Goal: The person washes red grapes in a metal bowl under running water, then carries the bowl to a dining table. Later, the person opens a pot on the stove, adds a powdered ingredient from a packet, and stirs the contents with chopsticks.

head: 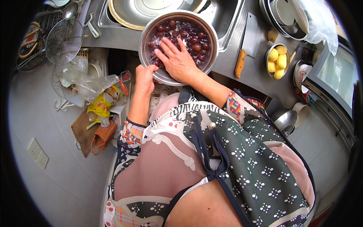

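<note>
A round metal pot [214, 54] stands at the front of the counter, tilted a little towards me, with water and many dark red grapes [195, 41] in it. My left hand [145, 76] grips the pot's near left rim, thumb on top. Over the grapes lies my right hand [178, 61], fingers spread, the fingertips at the water; I cannot tell whether a grape is under the palm. Behind the pot a large metal basin [122, 17] sits in the steel sink [231, 25].
Right of the pot lie a cleaver [249, 39] with a wooden handle and a metal bowl [268, 58] of peeled potatoes [280, 61]. Farther right are stacked pans [263, 17] and a plastic bag [320, 28]. A wire skimmer [64, 41] and a white-handled peeler [92, 28] are at the left.
</note>
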A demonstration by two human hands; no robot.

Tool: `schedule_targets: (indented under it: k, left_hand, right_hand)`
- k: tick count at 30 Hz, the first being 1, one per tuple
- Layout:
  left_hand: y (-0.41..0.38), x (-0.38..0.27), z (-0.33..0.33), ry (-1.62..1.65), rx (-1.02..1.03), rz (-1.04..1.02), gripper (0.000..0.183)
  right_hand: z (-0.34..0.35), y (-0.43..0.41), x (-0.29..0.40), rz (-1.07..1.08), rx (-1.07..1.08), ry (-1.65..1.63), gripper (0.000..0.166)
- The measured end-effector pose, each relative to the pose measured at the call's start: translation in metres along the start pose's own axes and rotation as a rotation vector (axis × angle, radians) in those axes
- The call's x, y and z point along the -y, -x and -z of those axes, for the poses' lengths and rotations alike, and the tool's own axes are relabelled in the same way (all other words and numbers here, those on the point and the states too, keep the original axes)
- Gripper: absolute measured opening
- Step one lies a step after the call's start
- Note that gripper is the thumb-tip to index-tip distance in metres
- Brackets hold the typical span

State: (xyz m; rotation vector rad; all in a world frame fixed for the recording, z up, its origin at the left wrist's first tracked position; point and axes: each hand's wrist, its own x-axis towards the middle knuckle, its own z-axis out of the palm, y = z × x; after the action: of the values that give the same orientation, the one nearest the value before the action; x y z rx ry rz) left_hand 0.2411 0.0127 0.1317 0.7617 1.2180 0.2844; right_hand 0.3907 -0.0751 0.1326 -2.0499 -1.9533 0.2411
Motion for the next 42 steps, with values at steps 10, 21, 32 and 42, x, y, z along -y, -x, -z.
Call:
schedule_targets:
  k: [10, 21, 32, 42]
  left_hand:
    - [0.000, -0.012, 0.019, -0.028, -0.050, -0.107, 0.016]
    - [-0.001, -0.018, 0.040, 0.068, -0.148, -0.146, 0.021]
    - [-0.001, -0.036, 0.055, 0.081, -0.246, -0.211, 0.023]
    - [-0.002, -0.063, 0.039, 0.096, -0.258, -0.180, 0.023]
  right_hand:
    - [-0.012, -0.045, -0.056, -0.238, -0.406, -0.040, 0.033]
    - [0.002, -0.034, -0.008, 0.091, -0.105, -0.374, 0.043]
    - [0.026, -0.054, -0.047, -0.352, -0.413, -1.020, 0.027]
    - [-0.004, -0.116, -0.066, -0.439, -0.293, -1.289, 0.043]
